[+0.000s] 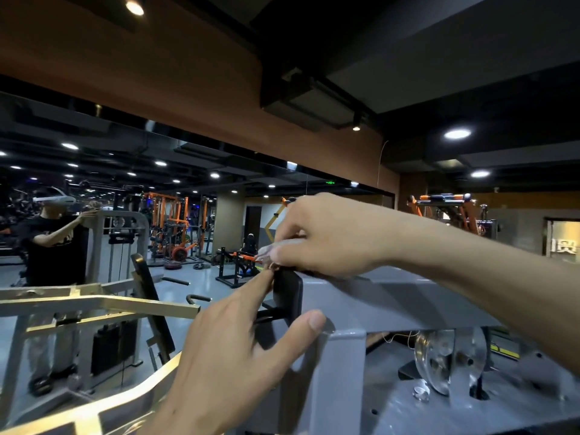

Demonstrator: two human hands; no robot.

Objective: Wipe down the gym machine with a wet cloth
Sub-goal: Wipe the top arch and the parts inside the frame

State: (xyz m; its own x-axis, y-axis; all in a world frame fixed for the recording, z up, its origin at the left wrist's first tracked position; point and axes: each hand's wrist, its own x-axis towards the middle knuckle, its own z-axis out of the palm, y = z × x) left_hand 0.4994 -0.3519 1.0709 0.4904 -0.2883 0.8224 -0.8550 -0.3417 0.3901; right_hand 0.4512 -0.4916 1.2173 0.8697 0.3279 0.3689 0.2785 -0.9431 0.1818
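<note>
At nine o'clock in the view, a wide wall mirror (pixel 125 215) reflects a dim gym floor with orange and black weight racks (pixel 171 227) and a person in a black shirt (pixel 53 243) standing with a white headset on. Below the mirror, at about eight o'clock, the pale cream-painted metal bars (pixel 94 304) of a frame run across toward the centre.

Your left hand (pixel 238 346) comes up from six o'clock. Its fingers are spread: the thumb (pixel 301 328) reaches out to the right and rests against the top of a grey upright post, while the forefinger (pixel 260 284) points up toward the flat black rectangular end cap (pixel 288 296) on the grey painted steel gym machine (pixel 392 302).

Just above, at the centre, your right hand (pixel 326 237) reaches in from three o'clock with its fingers curled, pinching a small pale thing (pixel 266 251) at the tip of the black cap. It is blurred, and I cannot tell whether it is the wet cloth or something else.

The machine's grey top beam runs from the centre out to three o'clock, under your right forearm. Beneath it, at about four o'clock, hangs a shiny round metal pulley wheel (pixel 439 359).

At one o'clock, round white ceiling lights (pixel 457 133) glow in a dark ceiling.
</note>
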